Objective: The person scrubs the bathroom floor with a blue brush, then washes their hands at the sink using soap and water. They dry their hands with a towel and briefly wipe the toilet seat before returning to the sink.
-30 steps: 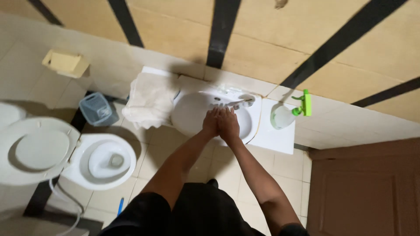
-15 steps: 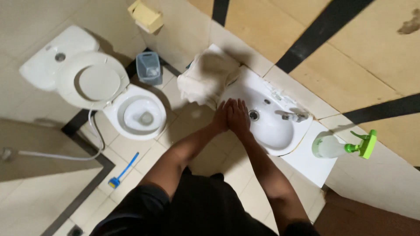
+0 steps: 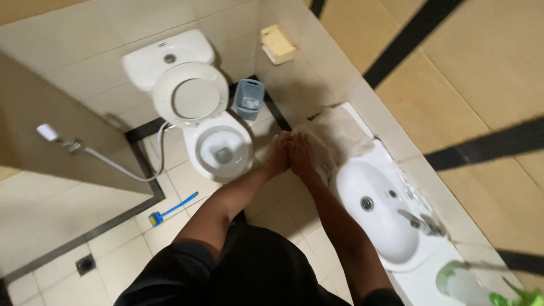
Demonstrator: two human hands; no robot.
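Head view: left hand [image 3: 279,152] and right hand [image 3: 300,153] press together, fingers flat, seemingly empty, beside the towel [image 3: 340,136]; it could slide floorward.

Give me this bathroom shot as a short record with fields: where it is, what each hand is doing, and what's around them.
place: tiled bathroom seen from above
left hand: pressed against the right hand, beside the towel
right hand: palm to palm with the left, at the towel's edge
towel: pale, draped on the counter next to the sink
sink: white, tap at its far side
toilet: lid up, bowl open
bin: small, blue, on the floor by the toilet
brush: blue, lying on the floor
spray bottle: green trigger, on the counter
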